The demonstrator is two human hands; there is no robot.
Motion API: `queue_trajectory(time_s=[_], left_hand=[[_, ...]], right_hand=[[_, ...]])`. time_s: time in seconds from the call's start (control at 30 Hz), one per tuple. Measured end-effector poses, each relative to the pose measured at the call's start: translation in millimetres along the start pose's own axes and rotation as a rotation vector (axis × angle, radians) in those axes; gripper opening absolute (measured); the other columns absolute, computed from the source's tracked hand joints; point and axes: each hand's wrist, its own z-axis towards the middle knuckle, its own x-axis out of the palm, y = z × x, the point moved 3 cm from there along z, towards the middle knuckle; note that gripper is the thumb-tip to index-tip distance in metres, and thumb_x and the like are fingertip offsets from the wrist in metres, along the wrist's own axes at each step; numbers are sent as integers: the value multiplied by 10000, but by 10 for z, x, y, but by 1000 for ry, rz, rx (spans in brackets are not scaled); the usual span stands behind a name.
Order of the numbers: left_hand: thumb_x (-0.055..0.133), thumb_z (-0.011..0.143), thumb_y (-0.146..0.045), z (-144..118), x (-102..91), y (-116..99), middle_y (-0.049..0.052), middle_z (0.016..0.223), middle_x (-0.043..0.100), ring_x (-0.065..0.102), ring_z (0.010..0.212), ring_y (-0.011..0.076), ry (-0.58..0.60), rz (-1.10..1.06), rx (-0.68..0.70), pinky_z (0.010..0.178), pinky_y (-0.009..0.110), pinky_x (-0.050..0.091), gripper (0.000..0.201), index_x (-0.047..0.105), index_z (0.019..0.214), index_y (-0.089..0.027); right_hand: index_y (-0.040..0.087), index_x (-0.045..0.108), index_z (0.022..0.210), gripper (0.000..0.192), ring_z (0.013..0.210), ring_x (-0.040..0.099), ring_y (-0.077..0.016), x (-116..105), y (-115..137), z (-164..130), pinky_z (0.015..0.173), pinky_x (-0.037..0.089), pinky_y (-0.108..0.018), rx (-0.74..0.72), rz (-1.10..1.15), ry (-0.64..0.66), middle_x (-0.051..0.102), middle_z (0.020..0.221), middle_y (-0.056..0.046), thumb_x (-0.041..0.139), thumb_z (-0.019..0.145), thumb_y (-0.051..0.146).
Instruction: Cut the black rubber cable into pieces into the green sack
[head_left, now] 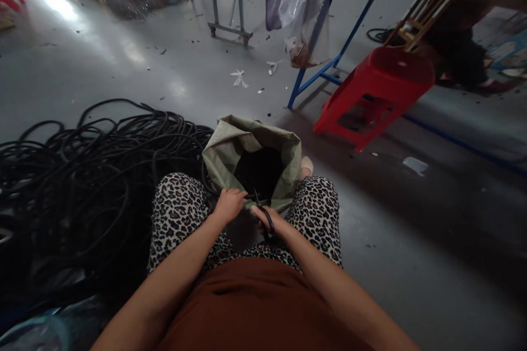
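My right hand (pixel 270 220) is closed round the handles of black-handled scissors (pixel 269 225), with the blades pointing up over the near rim of a sack. Just left of the blades, my left hand (pixel 229 204) is closed on a black cord (pixel 250 196), whose short dark end shows past the fingers. The open, greenish woven sack (pixel 224 145) stands between my knees, with a dark mass of small pieces (pixel 260 171) inside, too dim to make out singly. A big tangle of black cord (pixel 102 159) lies on the floor at my left.
A red plastic stool (pixel 370 98) stands tilted in view at the right, by a blue-legged table (pixel 337 63). Clear plastic bags (pixel 307 16) hang from that table. A wheeled metal frame (pixel 228 5) stands farther back. Another person's leg (pixel 465 49) shows at upper right.
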Motion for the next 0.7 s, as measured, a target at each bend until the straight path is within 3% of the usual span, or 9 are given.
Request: queue_trajectory(time_s=[0.4,0.7], left_hand=[[475,857,-231,1,-2,-50,75,972,649,553,965,222,45,7,14,826,360,334,257,618,1071,-241],[475,864,-236,11,-7,-54,73,970,654,566,949,210,28,-10,12,821,347,340,264,612,1089,-226]], right_hand=[[130,566,914,426,397,543,-135,-8,23,-10,377,417,-211,29,1,14,551,530,-9,456,869,538],[129,564,822,339,304,439,-97,-13,64,-63,318,356,-186,-39,29,-118,439,403,58,481,887,452]])
